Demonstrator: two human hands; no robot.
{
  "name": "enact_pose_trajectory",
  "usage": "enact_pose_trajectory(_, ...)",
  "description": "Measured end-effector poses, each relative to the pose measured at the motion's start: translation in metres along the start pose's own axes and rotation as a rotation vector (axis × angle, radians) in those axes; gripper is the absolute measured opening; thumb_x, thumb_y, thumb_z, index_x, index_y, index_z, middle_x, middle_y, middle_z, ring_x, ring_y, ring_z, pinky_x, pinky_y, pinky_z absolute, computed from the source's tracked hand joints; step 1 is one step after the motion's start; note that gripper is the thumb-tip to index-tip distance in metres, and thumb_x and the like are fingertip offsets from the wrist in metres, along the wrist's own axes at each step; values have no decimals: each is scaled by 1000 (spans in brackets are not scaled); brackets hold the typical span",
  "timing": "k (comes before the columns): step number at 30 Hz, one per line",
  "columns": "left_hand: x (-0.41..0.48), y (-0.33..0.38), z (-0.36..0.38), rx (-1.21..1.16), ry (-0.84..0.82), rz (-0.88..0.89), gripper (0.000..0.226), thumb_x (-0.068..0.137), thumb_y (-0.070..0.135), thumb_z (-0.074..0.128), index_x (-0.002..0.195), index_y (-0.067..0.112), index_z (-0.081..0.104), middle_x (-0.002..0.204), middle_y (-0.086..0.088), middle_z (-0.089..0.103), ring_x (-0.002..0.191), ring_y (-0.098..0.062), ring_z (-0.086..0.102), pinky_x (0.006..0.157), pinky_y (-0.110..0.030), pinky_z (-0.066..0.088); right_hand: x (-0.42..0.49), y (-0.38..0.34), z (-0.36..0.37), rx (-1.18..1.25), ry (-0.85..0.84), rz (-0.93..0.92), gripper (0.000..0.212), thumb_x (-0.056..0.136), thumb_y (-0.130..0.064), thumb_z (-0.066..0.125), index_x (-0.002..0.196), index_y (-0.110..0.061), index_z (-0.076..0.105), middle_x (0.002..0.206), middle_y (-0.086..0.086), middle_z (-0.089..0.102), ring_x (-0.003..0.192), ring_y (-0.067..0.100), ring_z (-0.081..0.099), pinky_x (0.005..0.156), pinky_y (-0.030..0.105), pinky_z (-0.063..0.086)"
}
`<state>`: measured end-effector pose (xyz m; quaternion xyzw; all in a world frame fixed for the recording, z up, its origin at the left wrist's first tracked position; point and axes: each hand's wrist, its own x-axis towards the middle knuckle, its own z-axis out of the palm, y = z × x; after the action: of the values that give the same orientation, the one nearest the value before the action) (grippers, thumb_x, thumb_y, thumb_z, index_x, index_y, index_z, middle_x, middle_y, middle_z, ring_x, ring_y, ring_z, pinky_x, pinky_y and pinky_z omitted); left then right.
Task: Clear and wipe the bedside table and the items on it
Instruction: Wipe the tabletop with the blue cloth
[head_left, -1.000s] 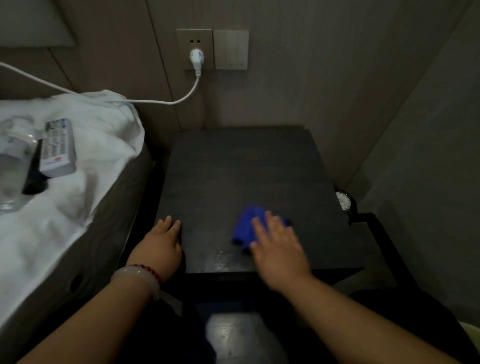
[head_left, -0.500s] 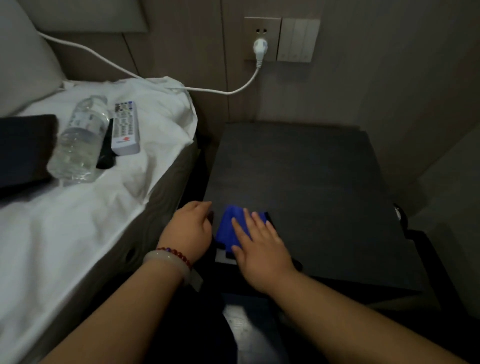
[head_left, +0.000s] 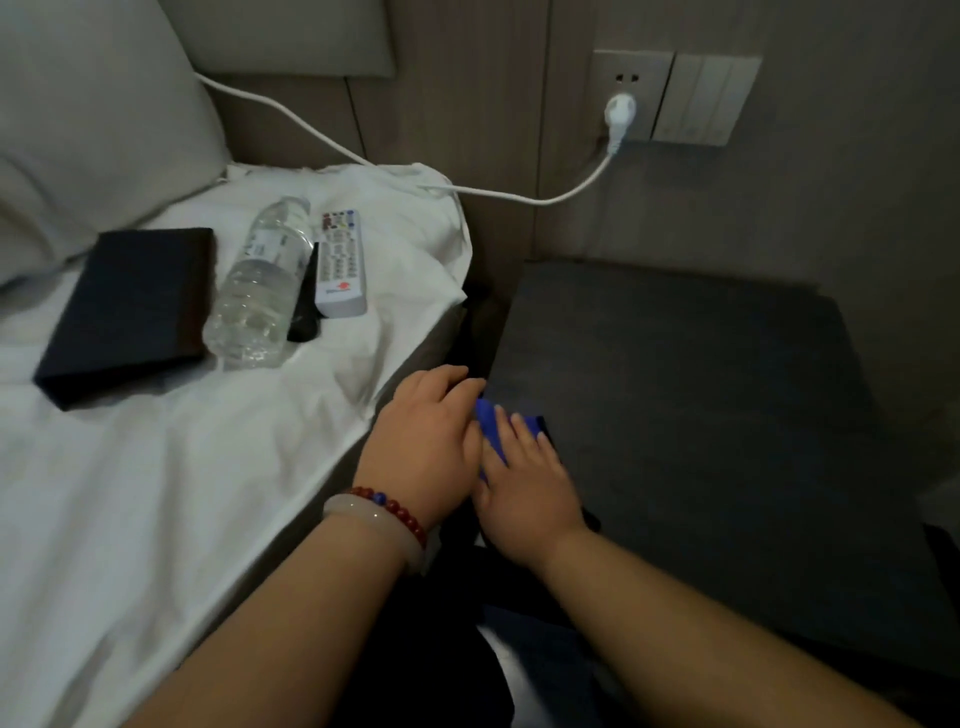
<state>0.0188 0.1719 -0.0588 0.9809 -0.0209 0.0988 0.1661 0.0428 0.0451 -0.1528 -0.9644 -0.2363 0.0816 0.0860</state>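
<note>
The dark bedside table (head_left: 701, 395) stands bare to the right of the bed. A blue cloth (head_left: 493, 423) lies at its near left corner. My right hand (head_left: 524, 483) presses flat on the cloth, fingers spread over it. My left hand (head_left: 426, 441) rests at the table's left edge, its fingers touching the cloth's left side. On the white bed sheet (head_left: 156, 493) lie a clear water bottle (head_left: 260, 291), a white remote (head_left: 340, 265), a black remote (head_left: 305, 306) partly hidden by the bottle, and a dark flat box (head_left: 130, 312).
A white cable (head_left: 519, 197) runs from the wall socket's plug (head_left: 619, 115) across the bed's corner toward the headboard. A switch panel (head_left: 706, 98) sits beside the socket. A pillow (head_left: 88, 114) leans at the far left. The wall stands behind the table.
My right hand has slid the blue cloth leftward across the table's front to its near left corner, beside my left hand. My view has swung left toward the bed.
</note>
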Motion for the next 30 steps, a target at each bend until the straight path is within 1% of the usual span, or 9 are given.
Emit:
enact_pose_trajectory(4,5,-5,-15,-6,53,11,48,83,26,38,117,9,67,121,-12,63,112,-31,58,96,-43,49,-6,32,-6,-65,-6,-65,78,83,-55,-3,156,-27,7,164,3,-4,152,21,1,118,33,-2)
enact_pose_trajectory(8,3,-19,-33,66,156,-30,45,80,26,41,112,9,68,115,-11,66,103,-32,60,89,-40,50,4,93,-24,-73,23,315,60,100,-44,15,156,-24,7,165,7,-2,152,24,3,122,39,6)
enact_pose_trajectory(10,8,-32,-47,102,214,-91,44,79,25,42,110,8,69,114,-13,66,101,-34,60,90,-41,49,11,89,-25,-49,-2,352,59,102,-43,19,156,-25,6,165,7,-3,151,25,2,121,40,5)
enact_pose_trajectory(14,22,-60,-76,146,263,-155,41,84,23,46,117,9,64,122,-12,62,111,-33,56,96,-44,46,2,26,2,-37,93,-3,59,96,-50,23,140,-26,52,150,10,45,134,31,48,112,40,24)
enact_pose_trajectory(18,31,-71,-86,178,265,-149,40,86,24,47,122,12,62,126,-8,60,115,-30,54,98,-42,44,-19,10,7,-14,72,-255,50,96,-52,29,136,-35,53,145,0,52,129,20,53,110,28,13)
enact_pose_trajectory(22,32,-66,-86,166,278,-127,42,85,27,47,120,12,64,124,-9,61,112,-30,56,97,-43,46,-22,34,-8,79,121,-422,42,84,-32,46,121,-32,65,131,-1,64,114,17,65,102,19,42)
enact_pose_trajectory(24,31,-68,-87,166,284,-127,40,86,26,48,120,12,64,124,-8,61,113,-29,55,98,-43,45,-22,33,-25,289,170,-344,40,79,-21,53,113,-27,71,120,0,70,106,16,68,99,5,36)
enact_pose_trajectory(27,30,-74,-91,196,328,-143,36,87,23,54,118,11,65,124,-8,62,115,-28,55,98,-42,43,-6,22,-55,554,336,-212,38,79,-6,59,109,-25,73,114,-18,62,114,-8,56,97,-3,26)
enact_pose_trajectory(30,29,-77,-100,249,348,-196,38,87,25,58,123,14,62,131,-8,58,123,-28,48,102,-42,38,14,4,-91,719,447,-144,44,79,11,61,100,-25,75,105,-32,55,106,-33,42,90,-6,26)
